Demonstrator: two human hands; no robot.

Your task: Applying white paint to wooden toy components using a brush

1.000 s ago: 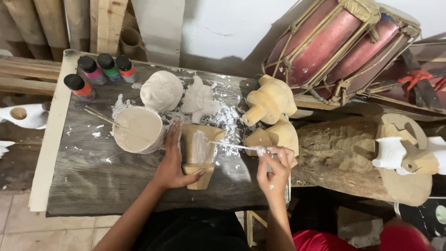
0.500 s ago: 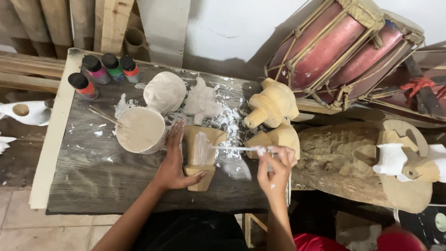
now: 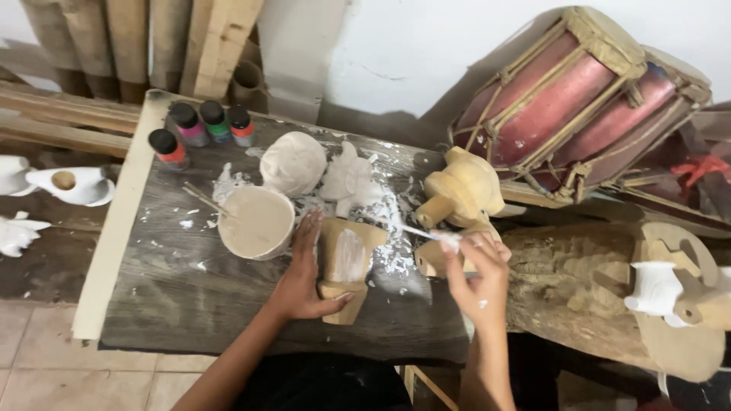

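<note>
Wooden carving (image 3: pixel 346 262), partly coated white, lies on the dark worktop (image 3: pixel 190 297) near its front edge, just beside a bowl (image 3: pixel 256 222) of pale primer. The left hand (image 3: pixel 302 283) steadies it, fingers flat along its left side and thumb hooked under the lower end, so that grip is clamped on the carving. The right hand (image 3: pixel 478 275) pinches a thin brush (image 3: pixel 415 230), fingers closed on the handle, with the tip held over the carving's upper right.

Risks, as I judge them: wet white sits close to the left fingers, so a small slide of that hand could smear the coat. The bowl stands near the left wrist, with sticks (image 3: pixel 202 198) leaning in it; a nudge could tip it over the board. A loaded brush may drip onto the splattered worktop or the bare carved figure (image 3: pixel 461 190) beside it. Four paint bottles (image 3: pixel 199 128) stand well apart, out of harm.
</note>
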